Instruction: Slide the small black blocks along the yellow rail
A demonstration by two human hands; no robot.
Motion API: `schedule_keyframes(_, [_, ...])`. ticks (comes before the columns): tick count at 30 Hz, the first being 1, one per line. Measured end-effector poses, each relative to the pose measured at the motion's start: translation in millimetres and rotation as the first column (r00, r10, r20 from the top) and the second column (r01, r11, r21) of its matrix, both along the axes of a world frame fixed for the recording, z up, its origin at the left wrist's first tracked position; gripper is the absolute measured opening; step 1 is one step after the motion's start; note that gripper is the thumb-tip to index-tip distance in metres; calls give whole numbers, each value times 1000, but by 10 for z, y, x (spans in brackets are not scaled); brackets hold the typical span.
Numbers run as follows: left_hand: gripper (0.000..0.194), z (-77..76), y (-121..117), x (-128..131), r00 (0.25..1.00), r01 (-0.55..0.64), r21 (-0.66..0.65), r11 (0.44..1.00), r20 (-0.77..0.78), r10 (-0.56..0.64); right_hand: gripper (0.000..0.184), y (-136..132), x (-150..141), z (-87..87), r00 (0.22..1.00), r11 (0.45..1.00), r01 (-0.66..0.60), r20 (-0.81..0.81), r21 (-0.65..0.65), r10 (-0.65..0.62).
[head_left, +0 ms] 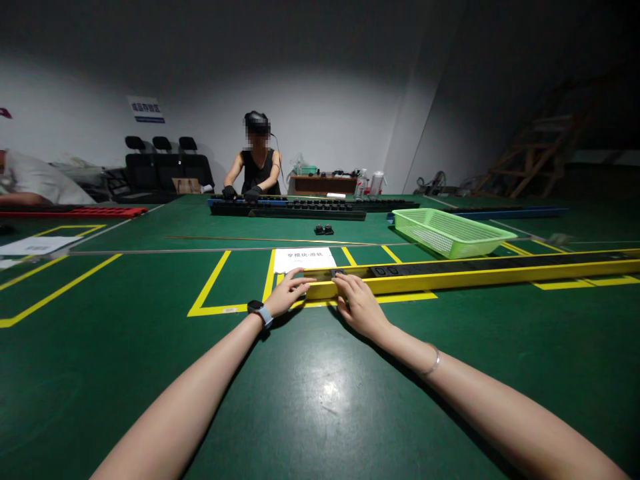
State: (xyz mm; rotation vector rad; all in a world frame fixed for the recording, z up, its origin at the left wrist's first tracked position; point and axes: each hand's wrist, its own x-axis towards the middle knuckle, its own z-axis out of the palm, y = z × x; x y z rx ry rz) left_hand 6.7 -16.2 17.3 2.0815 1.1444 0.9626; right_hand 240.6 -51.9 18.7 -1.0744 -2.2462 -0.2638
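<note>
Both bare forearms reach out over the green table mat [320, 400], and the hands meet at the near left end of the long yellow metal rail [450, 279], which runs from the middle of the table away to the right edge. The left hand [289, 292], with a dark watch on a pale blue strap [260, 311] at the wrist, lies mostly flat, its fingers [300, 283] loosely spread and stretched forward, the tips touching the very end of the rail. Nothing is closed inside it. The right hand [357, 303], a thin silver bracelet [434, 363] on its wrist, rests just right of the left, fingers gently curved over the near edge of the rail and the fingertips up at the black channel on top, beside a small dark block [338, 272] seated there. Whether those fingertips pinch the block I cannot tell. Two more dark blocks [385, 271] sit a little further right in the channel.

Just beyond the left hand lies a white paper label [304, 259] inside yellow floor-style markings. Further right stands a lime green plastic mesh basket [447, 231]. On the far side a person in a black top [257, 170] works with gloved hands on a black and blue rail [290, 208].
</note>
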Motion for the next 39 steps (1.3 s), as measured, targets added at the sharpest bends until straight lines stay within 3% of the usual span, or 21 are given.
schedule_keyframes(9, [38,6,2,4,1000,-1,0,1000,-1,1,56,-4,18,5,1000,1000,23,12,0,-23])
schedule_keyframes(39, [39,25,-17,-3,1000,-1,-9,1000,11,1,44,-34,4,26,987,987,160,-19,25,-160])
